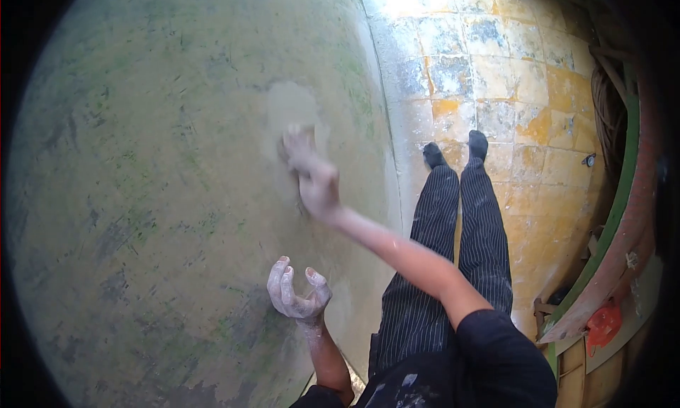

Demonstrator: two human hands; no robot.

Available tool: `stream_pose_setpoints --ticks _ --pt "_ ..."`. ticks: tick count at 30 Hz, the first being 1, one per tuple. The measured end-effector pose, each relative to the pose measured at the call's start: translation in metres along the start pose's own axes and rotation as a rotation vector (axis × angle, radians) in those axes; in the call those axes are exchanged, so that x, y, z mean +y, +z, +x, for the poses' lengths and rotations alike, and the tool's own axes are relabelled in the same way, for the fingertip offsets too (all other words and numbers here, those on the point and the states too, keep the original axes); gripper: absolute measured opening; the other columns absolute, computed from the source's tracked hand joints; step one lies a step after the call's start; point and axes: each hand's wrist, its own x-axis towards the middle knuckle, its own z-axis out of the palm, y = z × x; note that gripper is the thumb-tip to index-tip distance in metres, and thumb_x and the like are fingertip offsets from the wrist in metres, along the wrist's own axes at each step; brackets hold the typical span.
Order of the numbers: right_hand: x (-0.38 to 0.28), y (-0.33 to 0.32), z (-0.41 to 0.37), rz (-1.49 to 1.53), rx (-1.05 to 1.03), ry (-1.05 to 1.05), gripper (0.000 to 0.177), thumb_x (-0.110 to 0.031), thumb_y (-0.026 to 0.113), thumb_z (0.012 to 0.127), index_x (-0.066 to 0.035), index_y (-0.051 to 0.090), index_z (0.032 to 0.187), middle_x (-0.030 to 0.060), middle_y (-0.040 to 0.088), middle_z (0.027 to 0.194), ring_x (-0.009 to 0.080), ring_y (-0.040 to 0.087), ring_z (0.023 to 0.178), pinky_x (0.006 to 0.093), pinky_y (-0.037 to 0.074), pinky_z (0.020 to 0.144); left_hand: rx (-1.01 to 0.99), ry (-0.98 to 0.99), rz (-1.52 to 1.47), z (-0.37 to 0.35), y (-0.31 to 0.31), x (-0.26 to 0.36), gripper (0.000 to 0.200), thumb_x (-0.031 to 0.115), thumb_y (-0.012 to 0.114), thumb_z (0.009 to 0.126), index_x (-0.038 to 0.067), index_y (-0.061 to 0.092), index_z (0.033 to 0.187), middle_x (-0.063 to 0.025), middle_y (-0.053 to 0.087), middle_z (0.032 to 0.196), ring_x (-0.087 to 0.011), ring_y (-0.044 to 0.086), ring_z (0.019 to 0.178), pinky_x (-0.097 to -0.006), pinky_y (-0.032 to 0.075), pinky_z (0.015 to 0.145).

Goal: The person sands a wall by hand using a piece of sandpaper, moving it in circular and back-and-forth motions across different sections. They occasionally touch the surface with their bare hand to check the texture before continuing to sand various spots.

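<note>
My right hand (312,174) is blurred by motion and lies against a greenish, scuffed surface (177,160), at the lower part of a smooth grey patch (292,102). Whether it holds anything is hidden. Below and to the left of it, my left hand (299,291) is raised near the same surface, its fingers curled but apart, with nothing between them. Pale dust coats both hands.
My legs in striped trousers (432,217) stand on a tiled floor (559,153) with yellow and worn patches. A small round object (589,160) lies on the tiles. At the right are a curved green-edged board (641,195) and a red plastic bag (603,324).
</note>
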Motion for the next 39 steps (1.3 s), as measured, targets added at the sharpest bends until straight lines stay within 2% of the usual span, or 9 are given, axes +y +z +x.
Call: stream_pose_setpoints --ticks 3,6,15,21,25,30,33,37,39 --pt "0.016 0.009 0.081 0.011 0.138 0.031 0.044 0.014 0.049 0.086 0.000 0.065 0.124 0.0207 0.056 0.135 0.0293 0.049 0.134 0.0365 0.036 0.114 0.021 -0.012 -0.028 -0.005 -0.001 -0.002 0.042 0.000 0.062 0.080 0.001 0.049 0.120 -0.0180 0.058 0.114 -0.0326 0.061 0.101 -0.0420 0.053 0.088" --pt "0.028 -0.002 0.098 -0.043 0.079 -0.006 0.046 0.013 0.052 0.086 -0.002 0.063 0.127 0.0203 0.054 0.138 0.0282 0.049 0.134 0.0320 0.037 0.112 0.017 -0.030 -0.028 -0.003 -0.002 0.001 0.041 0.000 0.063 0.080 0.001 0.050 0.119 -0.0180 0.058 0.114 -0.0325 0.061 0.102 -0.0416 0.053 0.088" --pt "-0.003 -0.045 -0.095 -0.056 -0.190 0.086 0.048 0.017 0.048 0.084 -0.002 0.067 0.124 0.0173 0.052 0.143 0.0329 0.042 0.138 0.0387 0.035 0.115 -0.001 -0.012 -0.036 0.004 -0.003 0.003 0.039 0.000 0.062 0.080 0.001 0.052 0.117 -0.0177 0.059 0.112 -0.0329 0.061 0.102 -0.0430 0.052 0.089" --pt "0.027 -0.008 0.044 -0.042 0.112 0.083 0.040 0.012 0.049 0.087 -0.001 0.068 0.121 0.0190 0.060 0.132 0.0289 0.053 0.131 0.0351 0.041 0.110 0.006 -0.008 -0.020 0.001 -0.001 0.002 0.038 0.002 0.062 0.080 0.001 0.052 0.116 -0.0171 0.059 0.111 -0.0325 0.061 0.102 -0.0429 0.052 0.089" --pt "0.030 -0.001 0.085 -0.052 0.151 0.090 0.040 0.011 0.049 0.087 0.000 0.067 0.121 0.0201 0.059 0.132 0.0297 0.054 0.129 0.0336 0.041 0.110 0.013 -0.002 -0.021 0.000 -0.003 0.000 0.036 0.002 0.062 0.080 0.001 0.053 0.115 -0.0169 0.059 0.111 -0.0321 0.061 0.102 -0.0425 0.052 0.088" --pt "0.004 -0.033 -0.076 -0.123 -0.079 0.130 0.051 0.020 0.047 0.084 0.003 0.060 0.130 0.0183 0.052 0.144 0.0288 0.046 0.137 0.0343 0.040 0.110 -0.019 0.028 0.010 0.003 -0.002 0.001 0.034 0.003 0.062 0.080 0.001 0.054 0.113 -0.0162 0.060 0.111 -0.0319 0.062 0.100 -0.0422 0.054 0.085" --pt "0.012 -0.039 -0.101 -0.116 -0.085 0.200 0.052 0.021 0.046 0.084 0.004 0.058 0.132 0.0179 0.051 0.145 0.0278 0.044 0.138 0.0337 0.038 0.111 -0.029 0.030 0.037 0.001 -0.003 0.000 0.037 0.006 0.066 0.079 0.003 0.055 0.114 -0.0135 0.061 0.111 -0.0299 0.064 0.100 -0.0407 0.055 0.083" --pt "0.046 -0.018 -0.011 -0.084 0.116 0.209 0.043 0.013 0.045 0.092 0.003 0.059 0.131 0.0176 0.053 0.142 0.0221 0.048 0.135 0.0309 0.039 0.109 -0.031 0.028 0.030 0.001 -0.002 0.002 0.035 0.002 0.062 0.080 0.001 0.055 0.114 -0.0157 0.060 0.111 -0.0317 0.062 0.101 -0.0424 0.053 0.085" --pt "0.057 -0.015 0.056 -0.025 0.157 0.251 0.042 0.009 0.047 0.088 -0.001 0.064 0.125 0.0173 0.056 0.136 0.0259 0.050 0.133 0.0322 0.038 0.112 -0.031 0.025 0.032 0.000 -0.003 0.002 0.035 0.002 0.061 0.080 0.001 0.055 0.114 -0.0157 0.060 0.112 -0.0315 0.062 0.101 -0.0424 0.053 0.085"
